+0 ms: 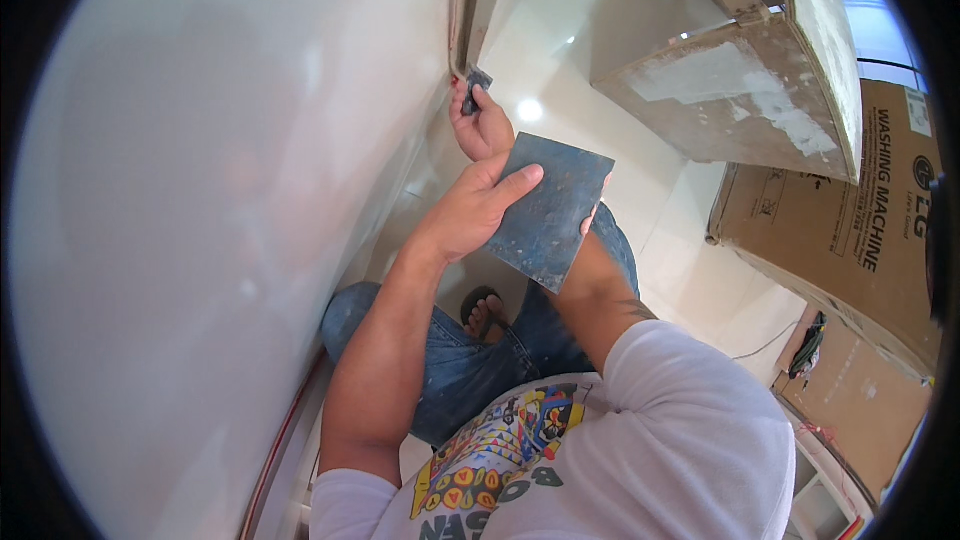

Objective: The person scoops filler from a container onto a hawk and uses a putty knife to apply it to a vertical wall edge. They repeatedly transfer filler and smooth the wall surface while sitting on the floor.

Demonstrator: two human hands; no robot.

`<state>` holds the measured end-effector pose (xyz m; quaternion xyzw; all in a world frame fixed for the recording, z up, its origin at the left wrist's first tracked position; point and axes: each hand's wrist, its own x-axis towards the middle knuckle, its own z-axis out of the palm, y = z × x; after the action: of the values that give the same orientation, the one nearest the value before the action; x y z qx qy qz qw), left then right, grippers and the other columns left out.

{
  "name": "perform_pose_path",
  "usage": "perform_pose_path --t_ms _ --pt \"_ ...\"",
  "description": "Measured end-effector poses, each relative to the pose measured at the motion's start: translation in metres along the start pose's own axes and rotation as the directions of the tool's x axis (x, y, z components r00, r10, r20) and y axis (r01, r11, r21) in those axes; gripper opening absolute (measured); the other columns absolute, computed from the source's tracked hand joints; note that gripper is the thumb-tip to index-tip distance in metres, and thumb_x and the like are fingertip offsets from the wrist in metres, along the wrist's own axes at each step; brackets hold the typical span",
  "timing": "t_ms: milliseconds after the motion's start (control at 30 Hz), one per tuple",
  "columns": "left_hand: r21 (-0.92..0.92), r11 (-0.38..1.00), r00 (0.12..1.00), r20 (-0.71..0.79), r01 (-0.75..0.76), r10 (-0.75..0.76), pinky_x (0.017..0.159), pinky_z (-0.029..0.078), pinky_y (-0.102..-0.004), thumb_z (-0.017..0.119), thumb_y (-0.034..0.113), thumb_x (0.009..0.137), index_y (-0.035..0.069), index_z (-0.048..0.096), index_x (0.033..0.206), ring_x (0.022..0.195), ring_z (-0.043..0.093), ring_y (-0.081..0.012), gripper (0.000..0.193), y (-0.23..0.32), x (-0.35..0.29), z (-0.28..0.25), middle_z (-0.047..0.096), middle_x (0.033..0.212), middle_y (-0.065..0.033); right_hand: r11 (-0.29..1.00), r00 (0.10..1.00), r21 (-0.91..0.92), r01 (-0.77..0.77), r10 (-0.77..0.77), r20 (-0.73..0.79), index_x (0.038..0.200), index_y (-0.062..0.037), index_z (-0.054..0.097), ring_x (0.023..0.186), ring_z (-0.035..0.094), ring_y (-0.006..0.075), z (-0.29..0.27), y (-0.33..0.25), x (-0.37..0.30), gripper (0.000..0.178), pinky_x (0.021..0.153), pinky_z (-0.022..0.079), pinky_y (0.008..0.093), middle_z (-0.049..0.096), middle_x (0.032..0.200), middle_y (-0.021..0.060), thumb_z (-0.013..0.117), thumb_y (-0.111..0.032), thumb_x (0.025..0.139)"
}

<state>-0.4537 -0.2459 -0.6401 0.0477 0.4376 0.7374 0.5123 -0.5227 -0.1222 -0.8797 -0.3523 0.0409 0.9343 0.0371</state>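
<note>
**White wall, dark plate, small scraper**

White and smooth, the wall fills the whole left half of the view and bends toward the rim. It meets a pale glossy floor that shows bright spots of reflected light. At the upper right stands a wooden box-like structure smeared with white filler. Under it, at the right edge, lies a big brown cardboard box with black print on its side.

The person sits or crouches close to the wall, in a white T-shirt with a colourful print and blue jeans. One foot in a dark sandal shows between the forearms.

The left hand holds a flat dark grey-blue square plate, stained with pale spots. The thumb lies across the front face near the upper left corner, and the other fingers are closed behind the plate, so only small tips show at its right edge. The plate is tilted, in the air in front of the person's chest, just below the right hand.

The right hand is higher, touching or almost touching the wall near the corner where the wall meets a vertical frame. Its fingers are closed tightly around a small dark scraper, whose blade points up to the corner. Whether the blade really touches the wall, I cannot tell.
</note>
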Motion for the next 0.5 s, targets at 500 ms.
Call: perform_pose_path --t_ms 500 --pt "0.037 0.999 0.997 -0.074 0.032 -0.029 0.103 0.053 -0.0317 0.061 0.034 0.112 0.002 0.065 0.142 0.114 0.067 -0.0132 0.044 -0.009 0.006 0.003 0.073 0.124 -0.0058 0.795 0.989 -0.605 -0.035 -0.060 -0.135 0.120 0.0071 0.063 0.075 0.071 0.0236 0.028 -0.022 -0.025 0.026 0.065 0.063 0.0315 0.072 0.094 0.0150 0.053 -0.015 0.110"
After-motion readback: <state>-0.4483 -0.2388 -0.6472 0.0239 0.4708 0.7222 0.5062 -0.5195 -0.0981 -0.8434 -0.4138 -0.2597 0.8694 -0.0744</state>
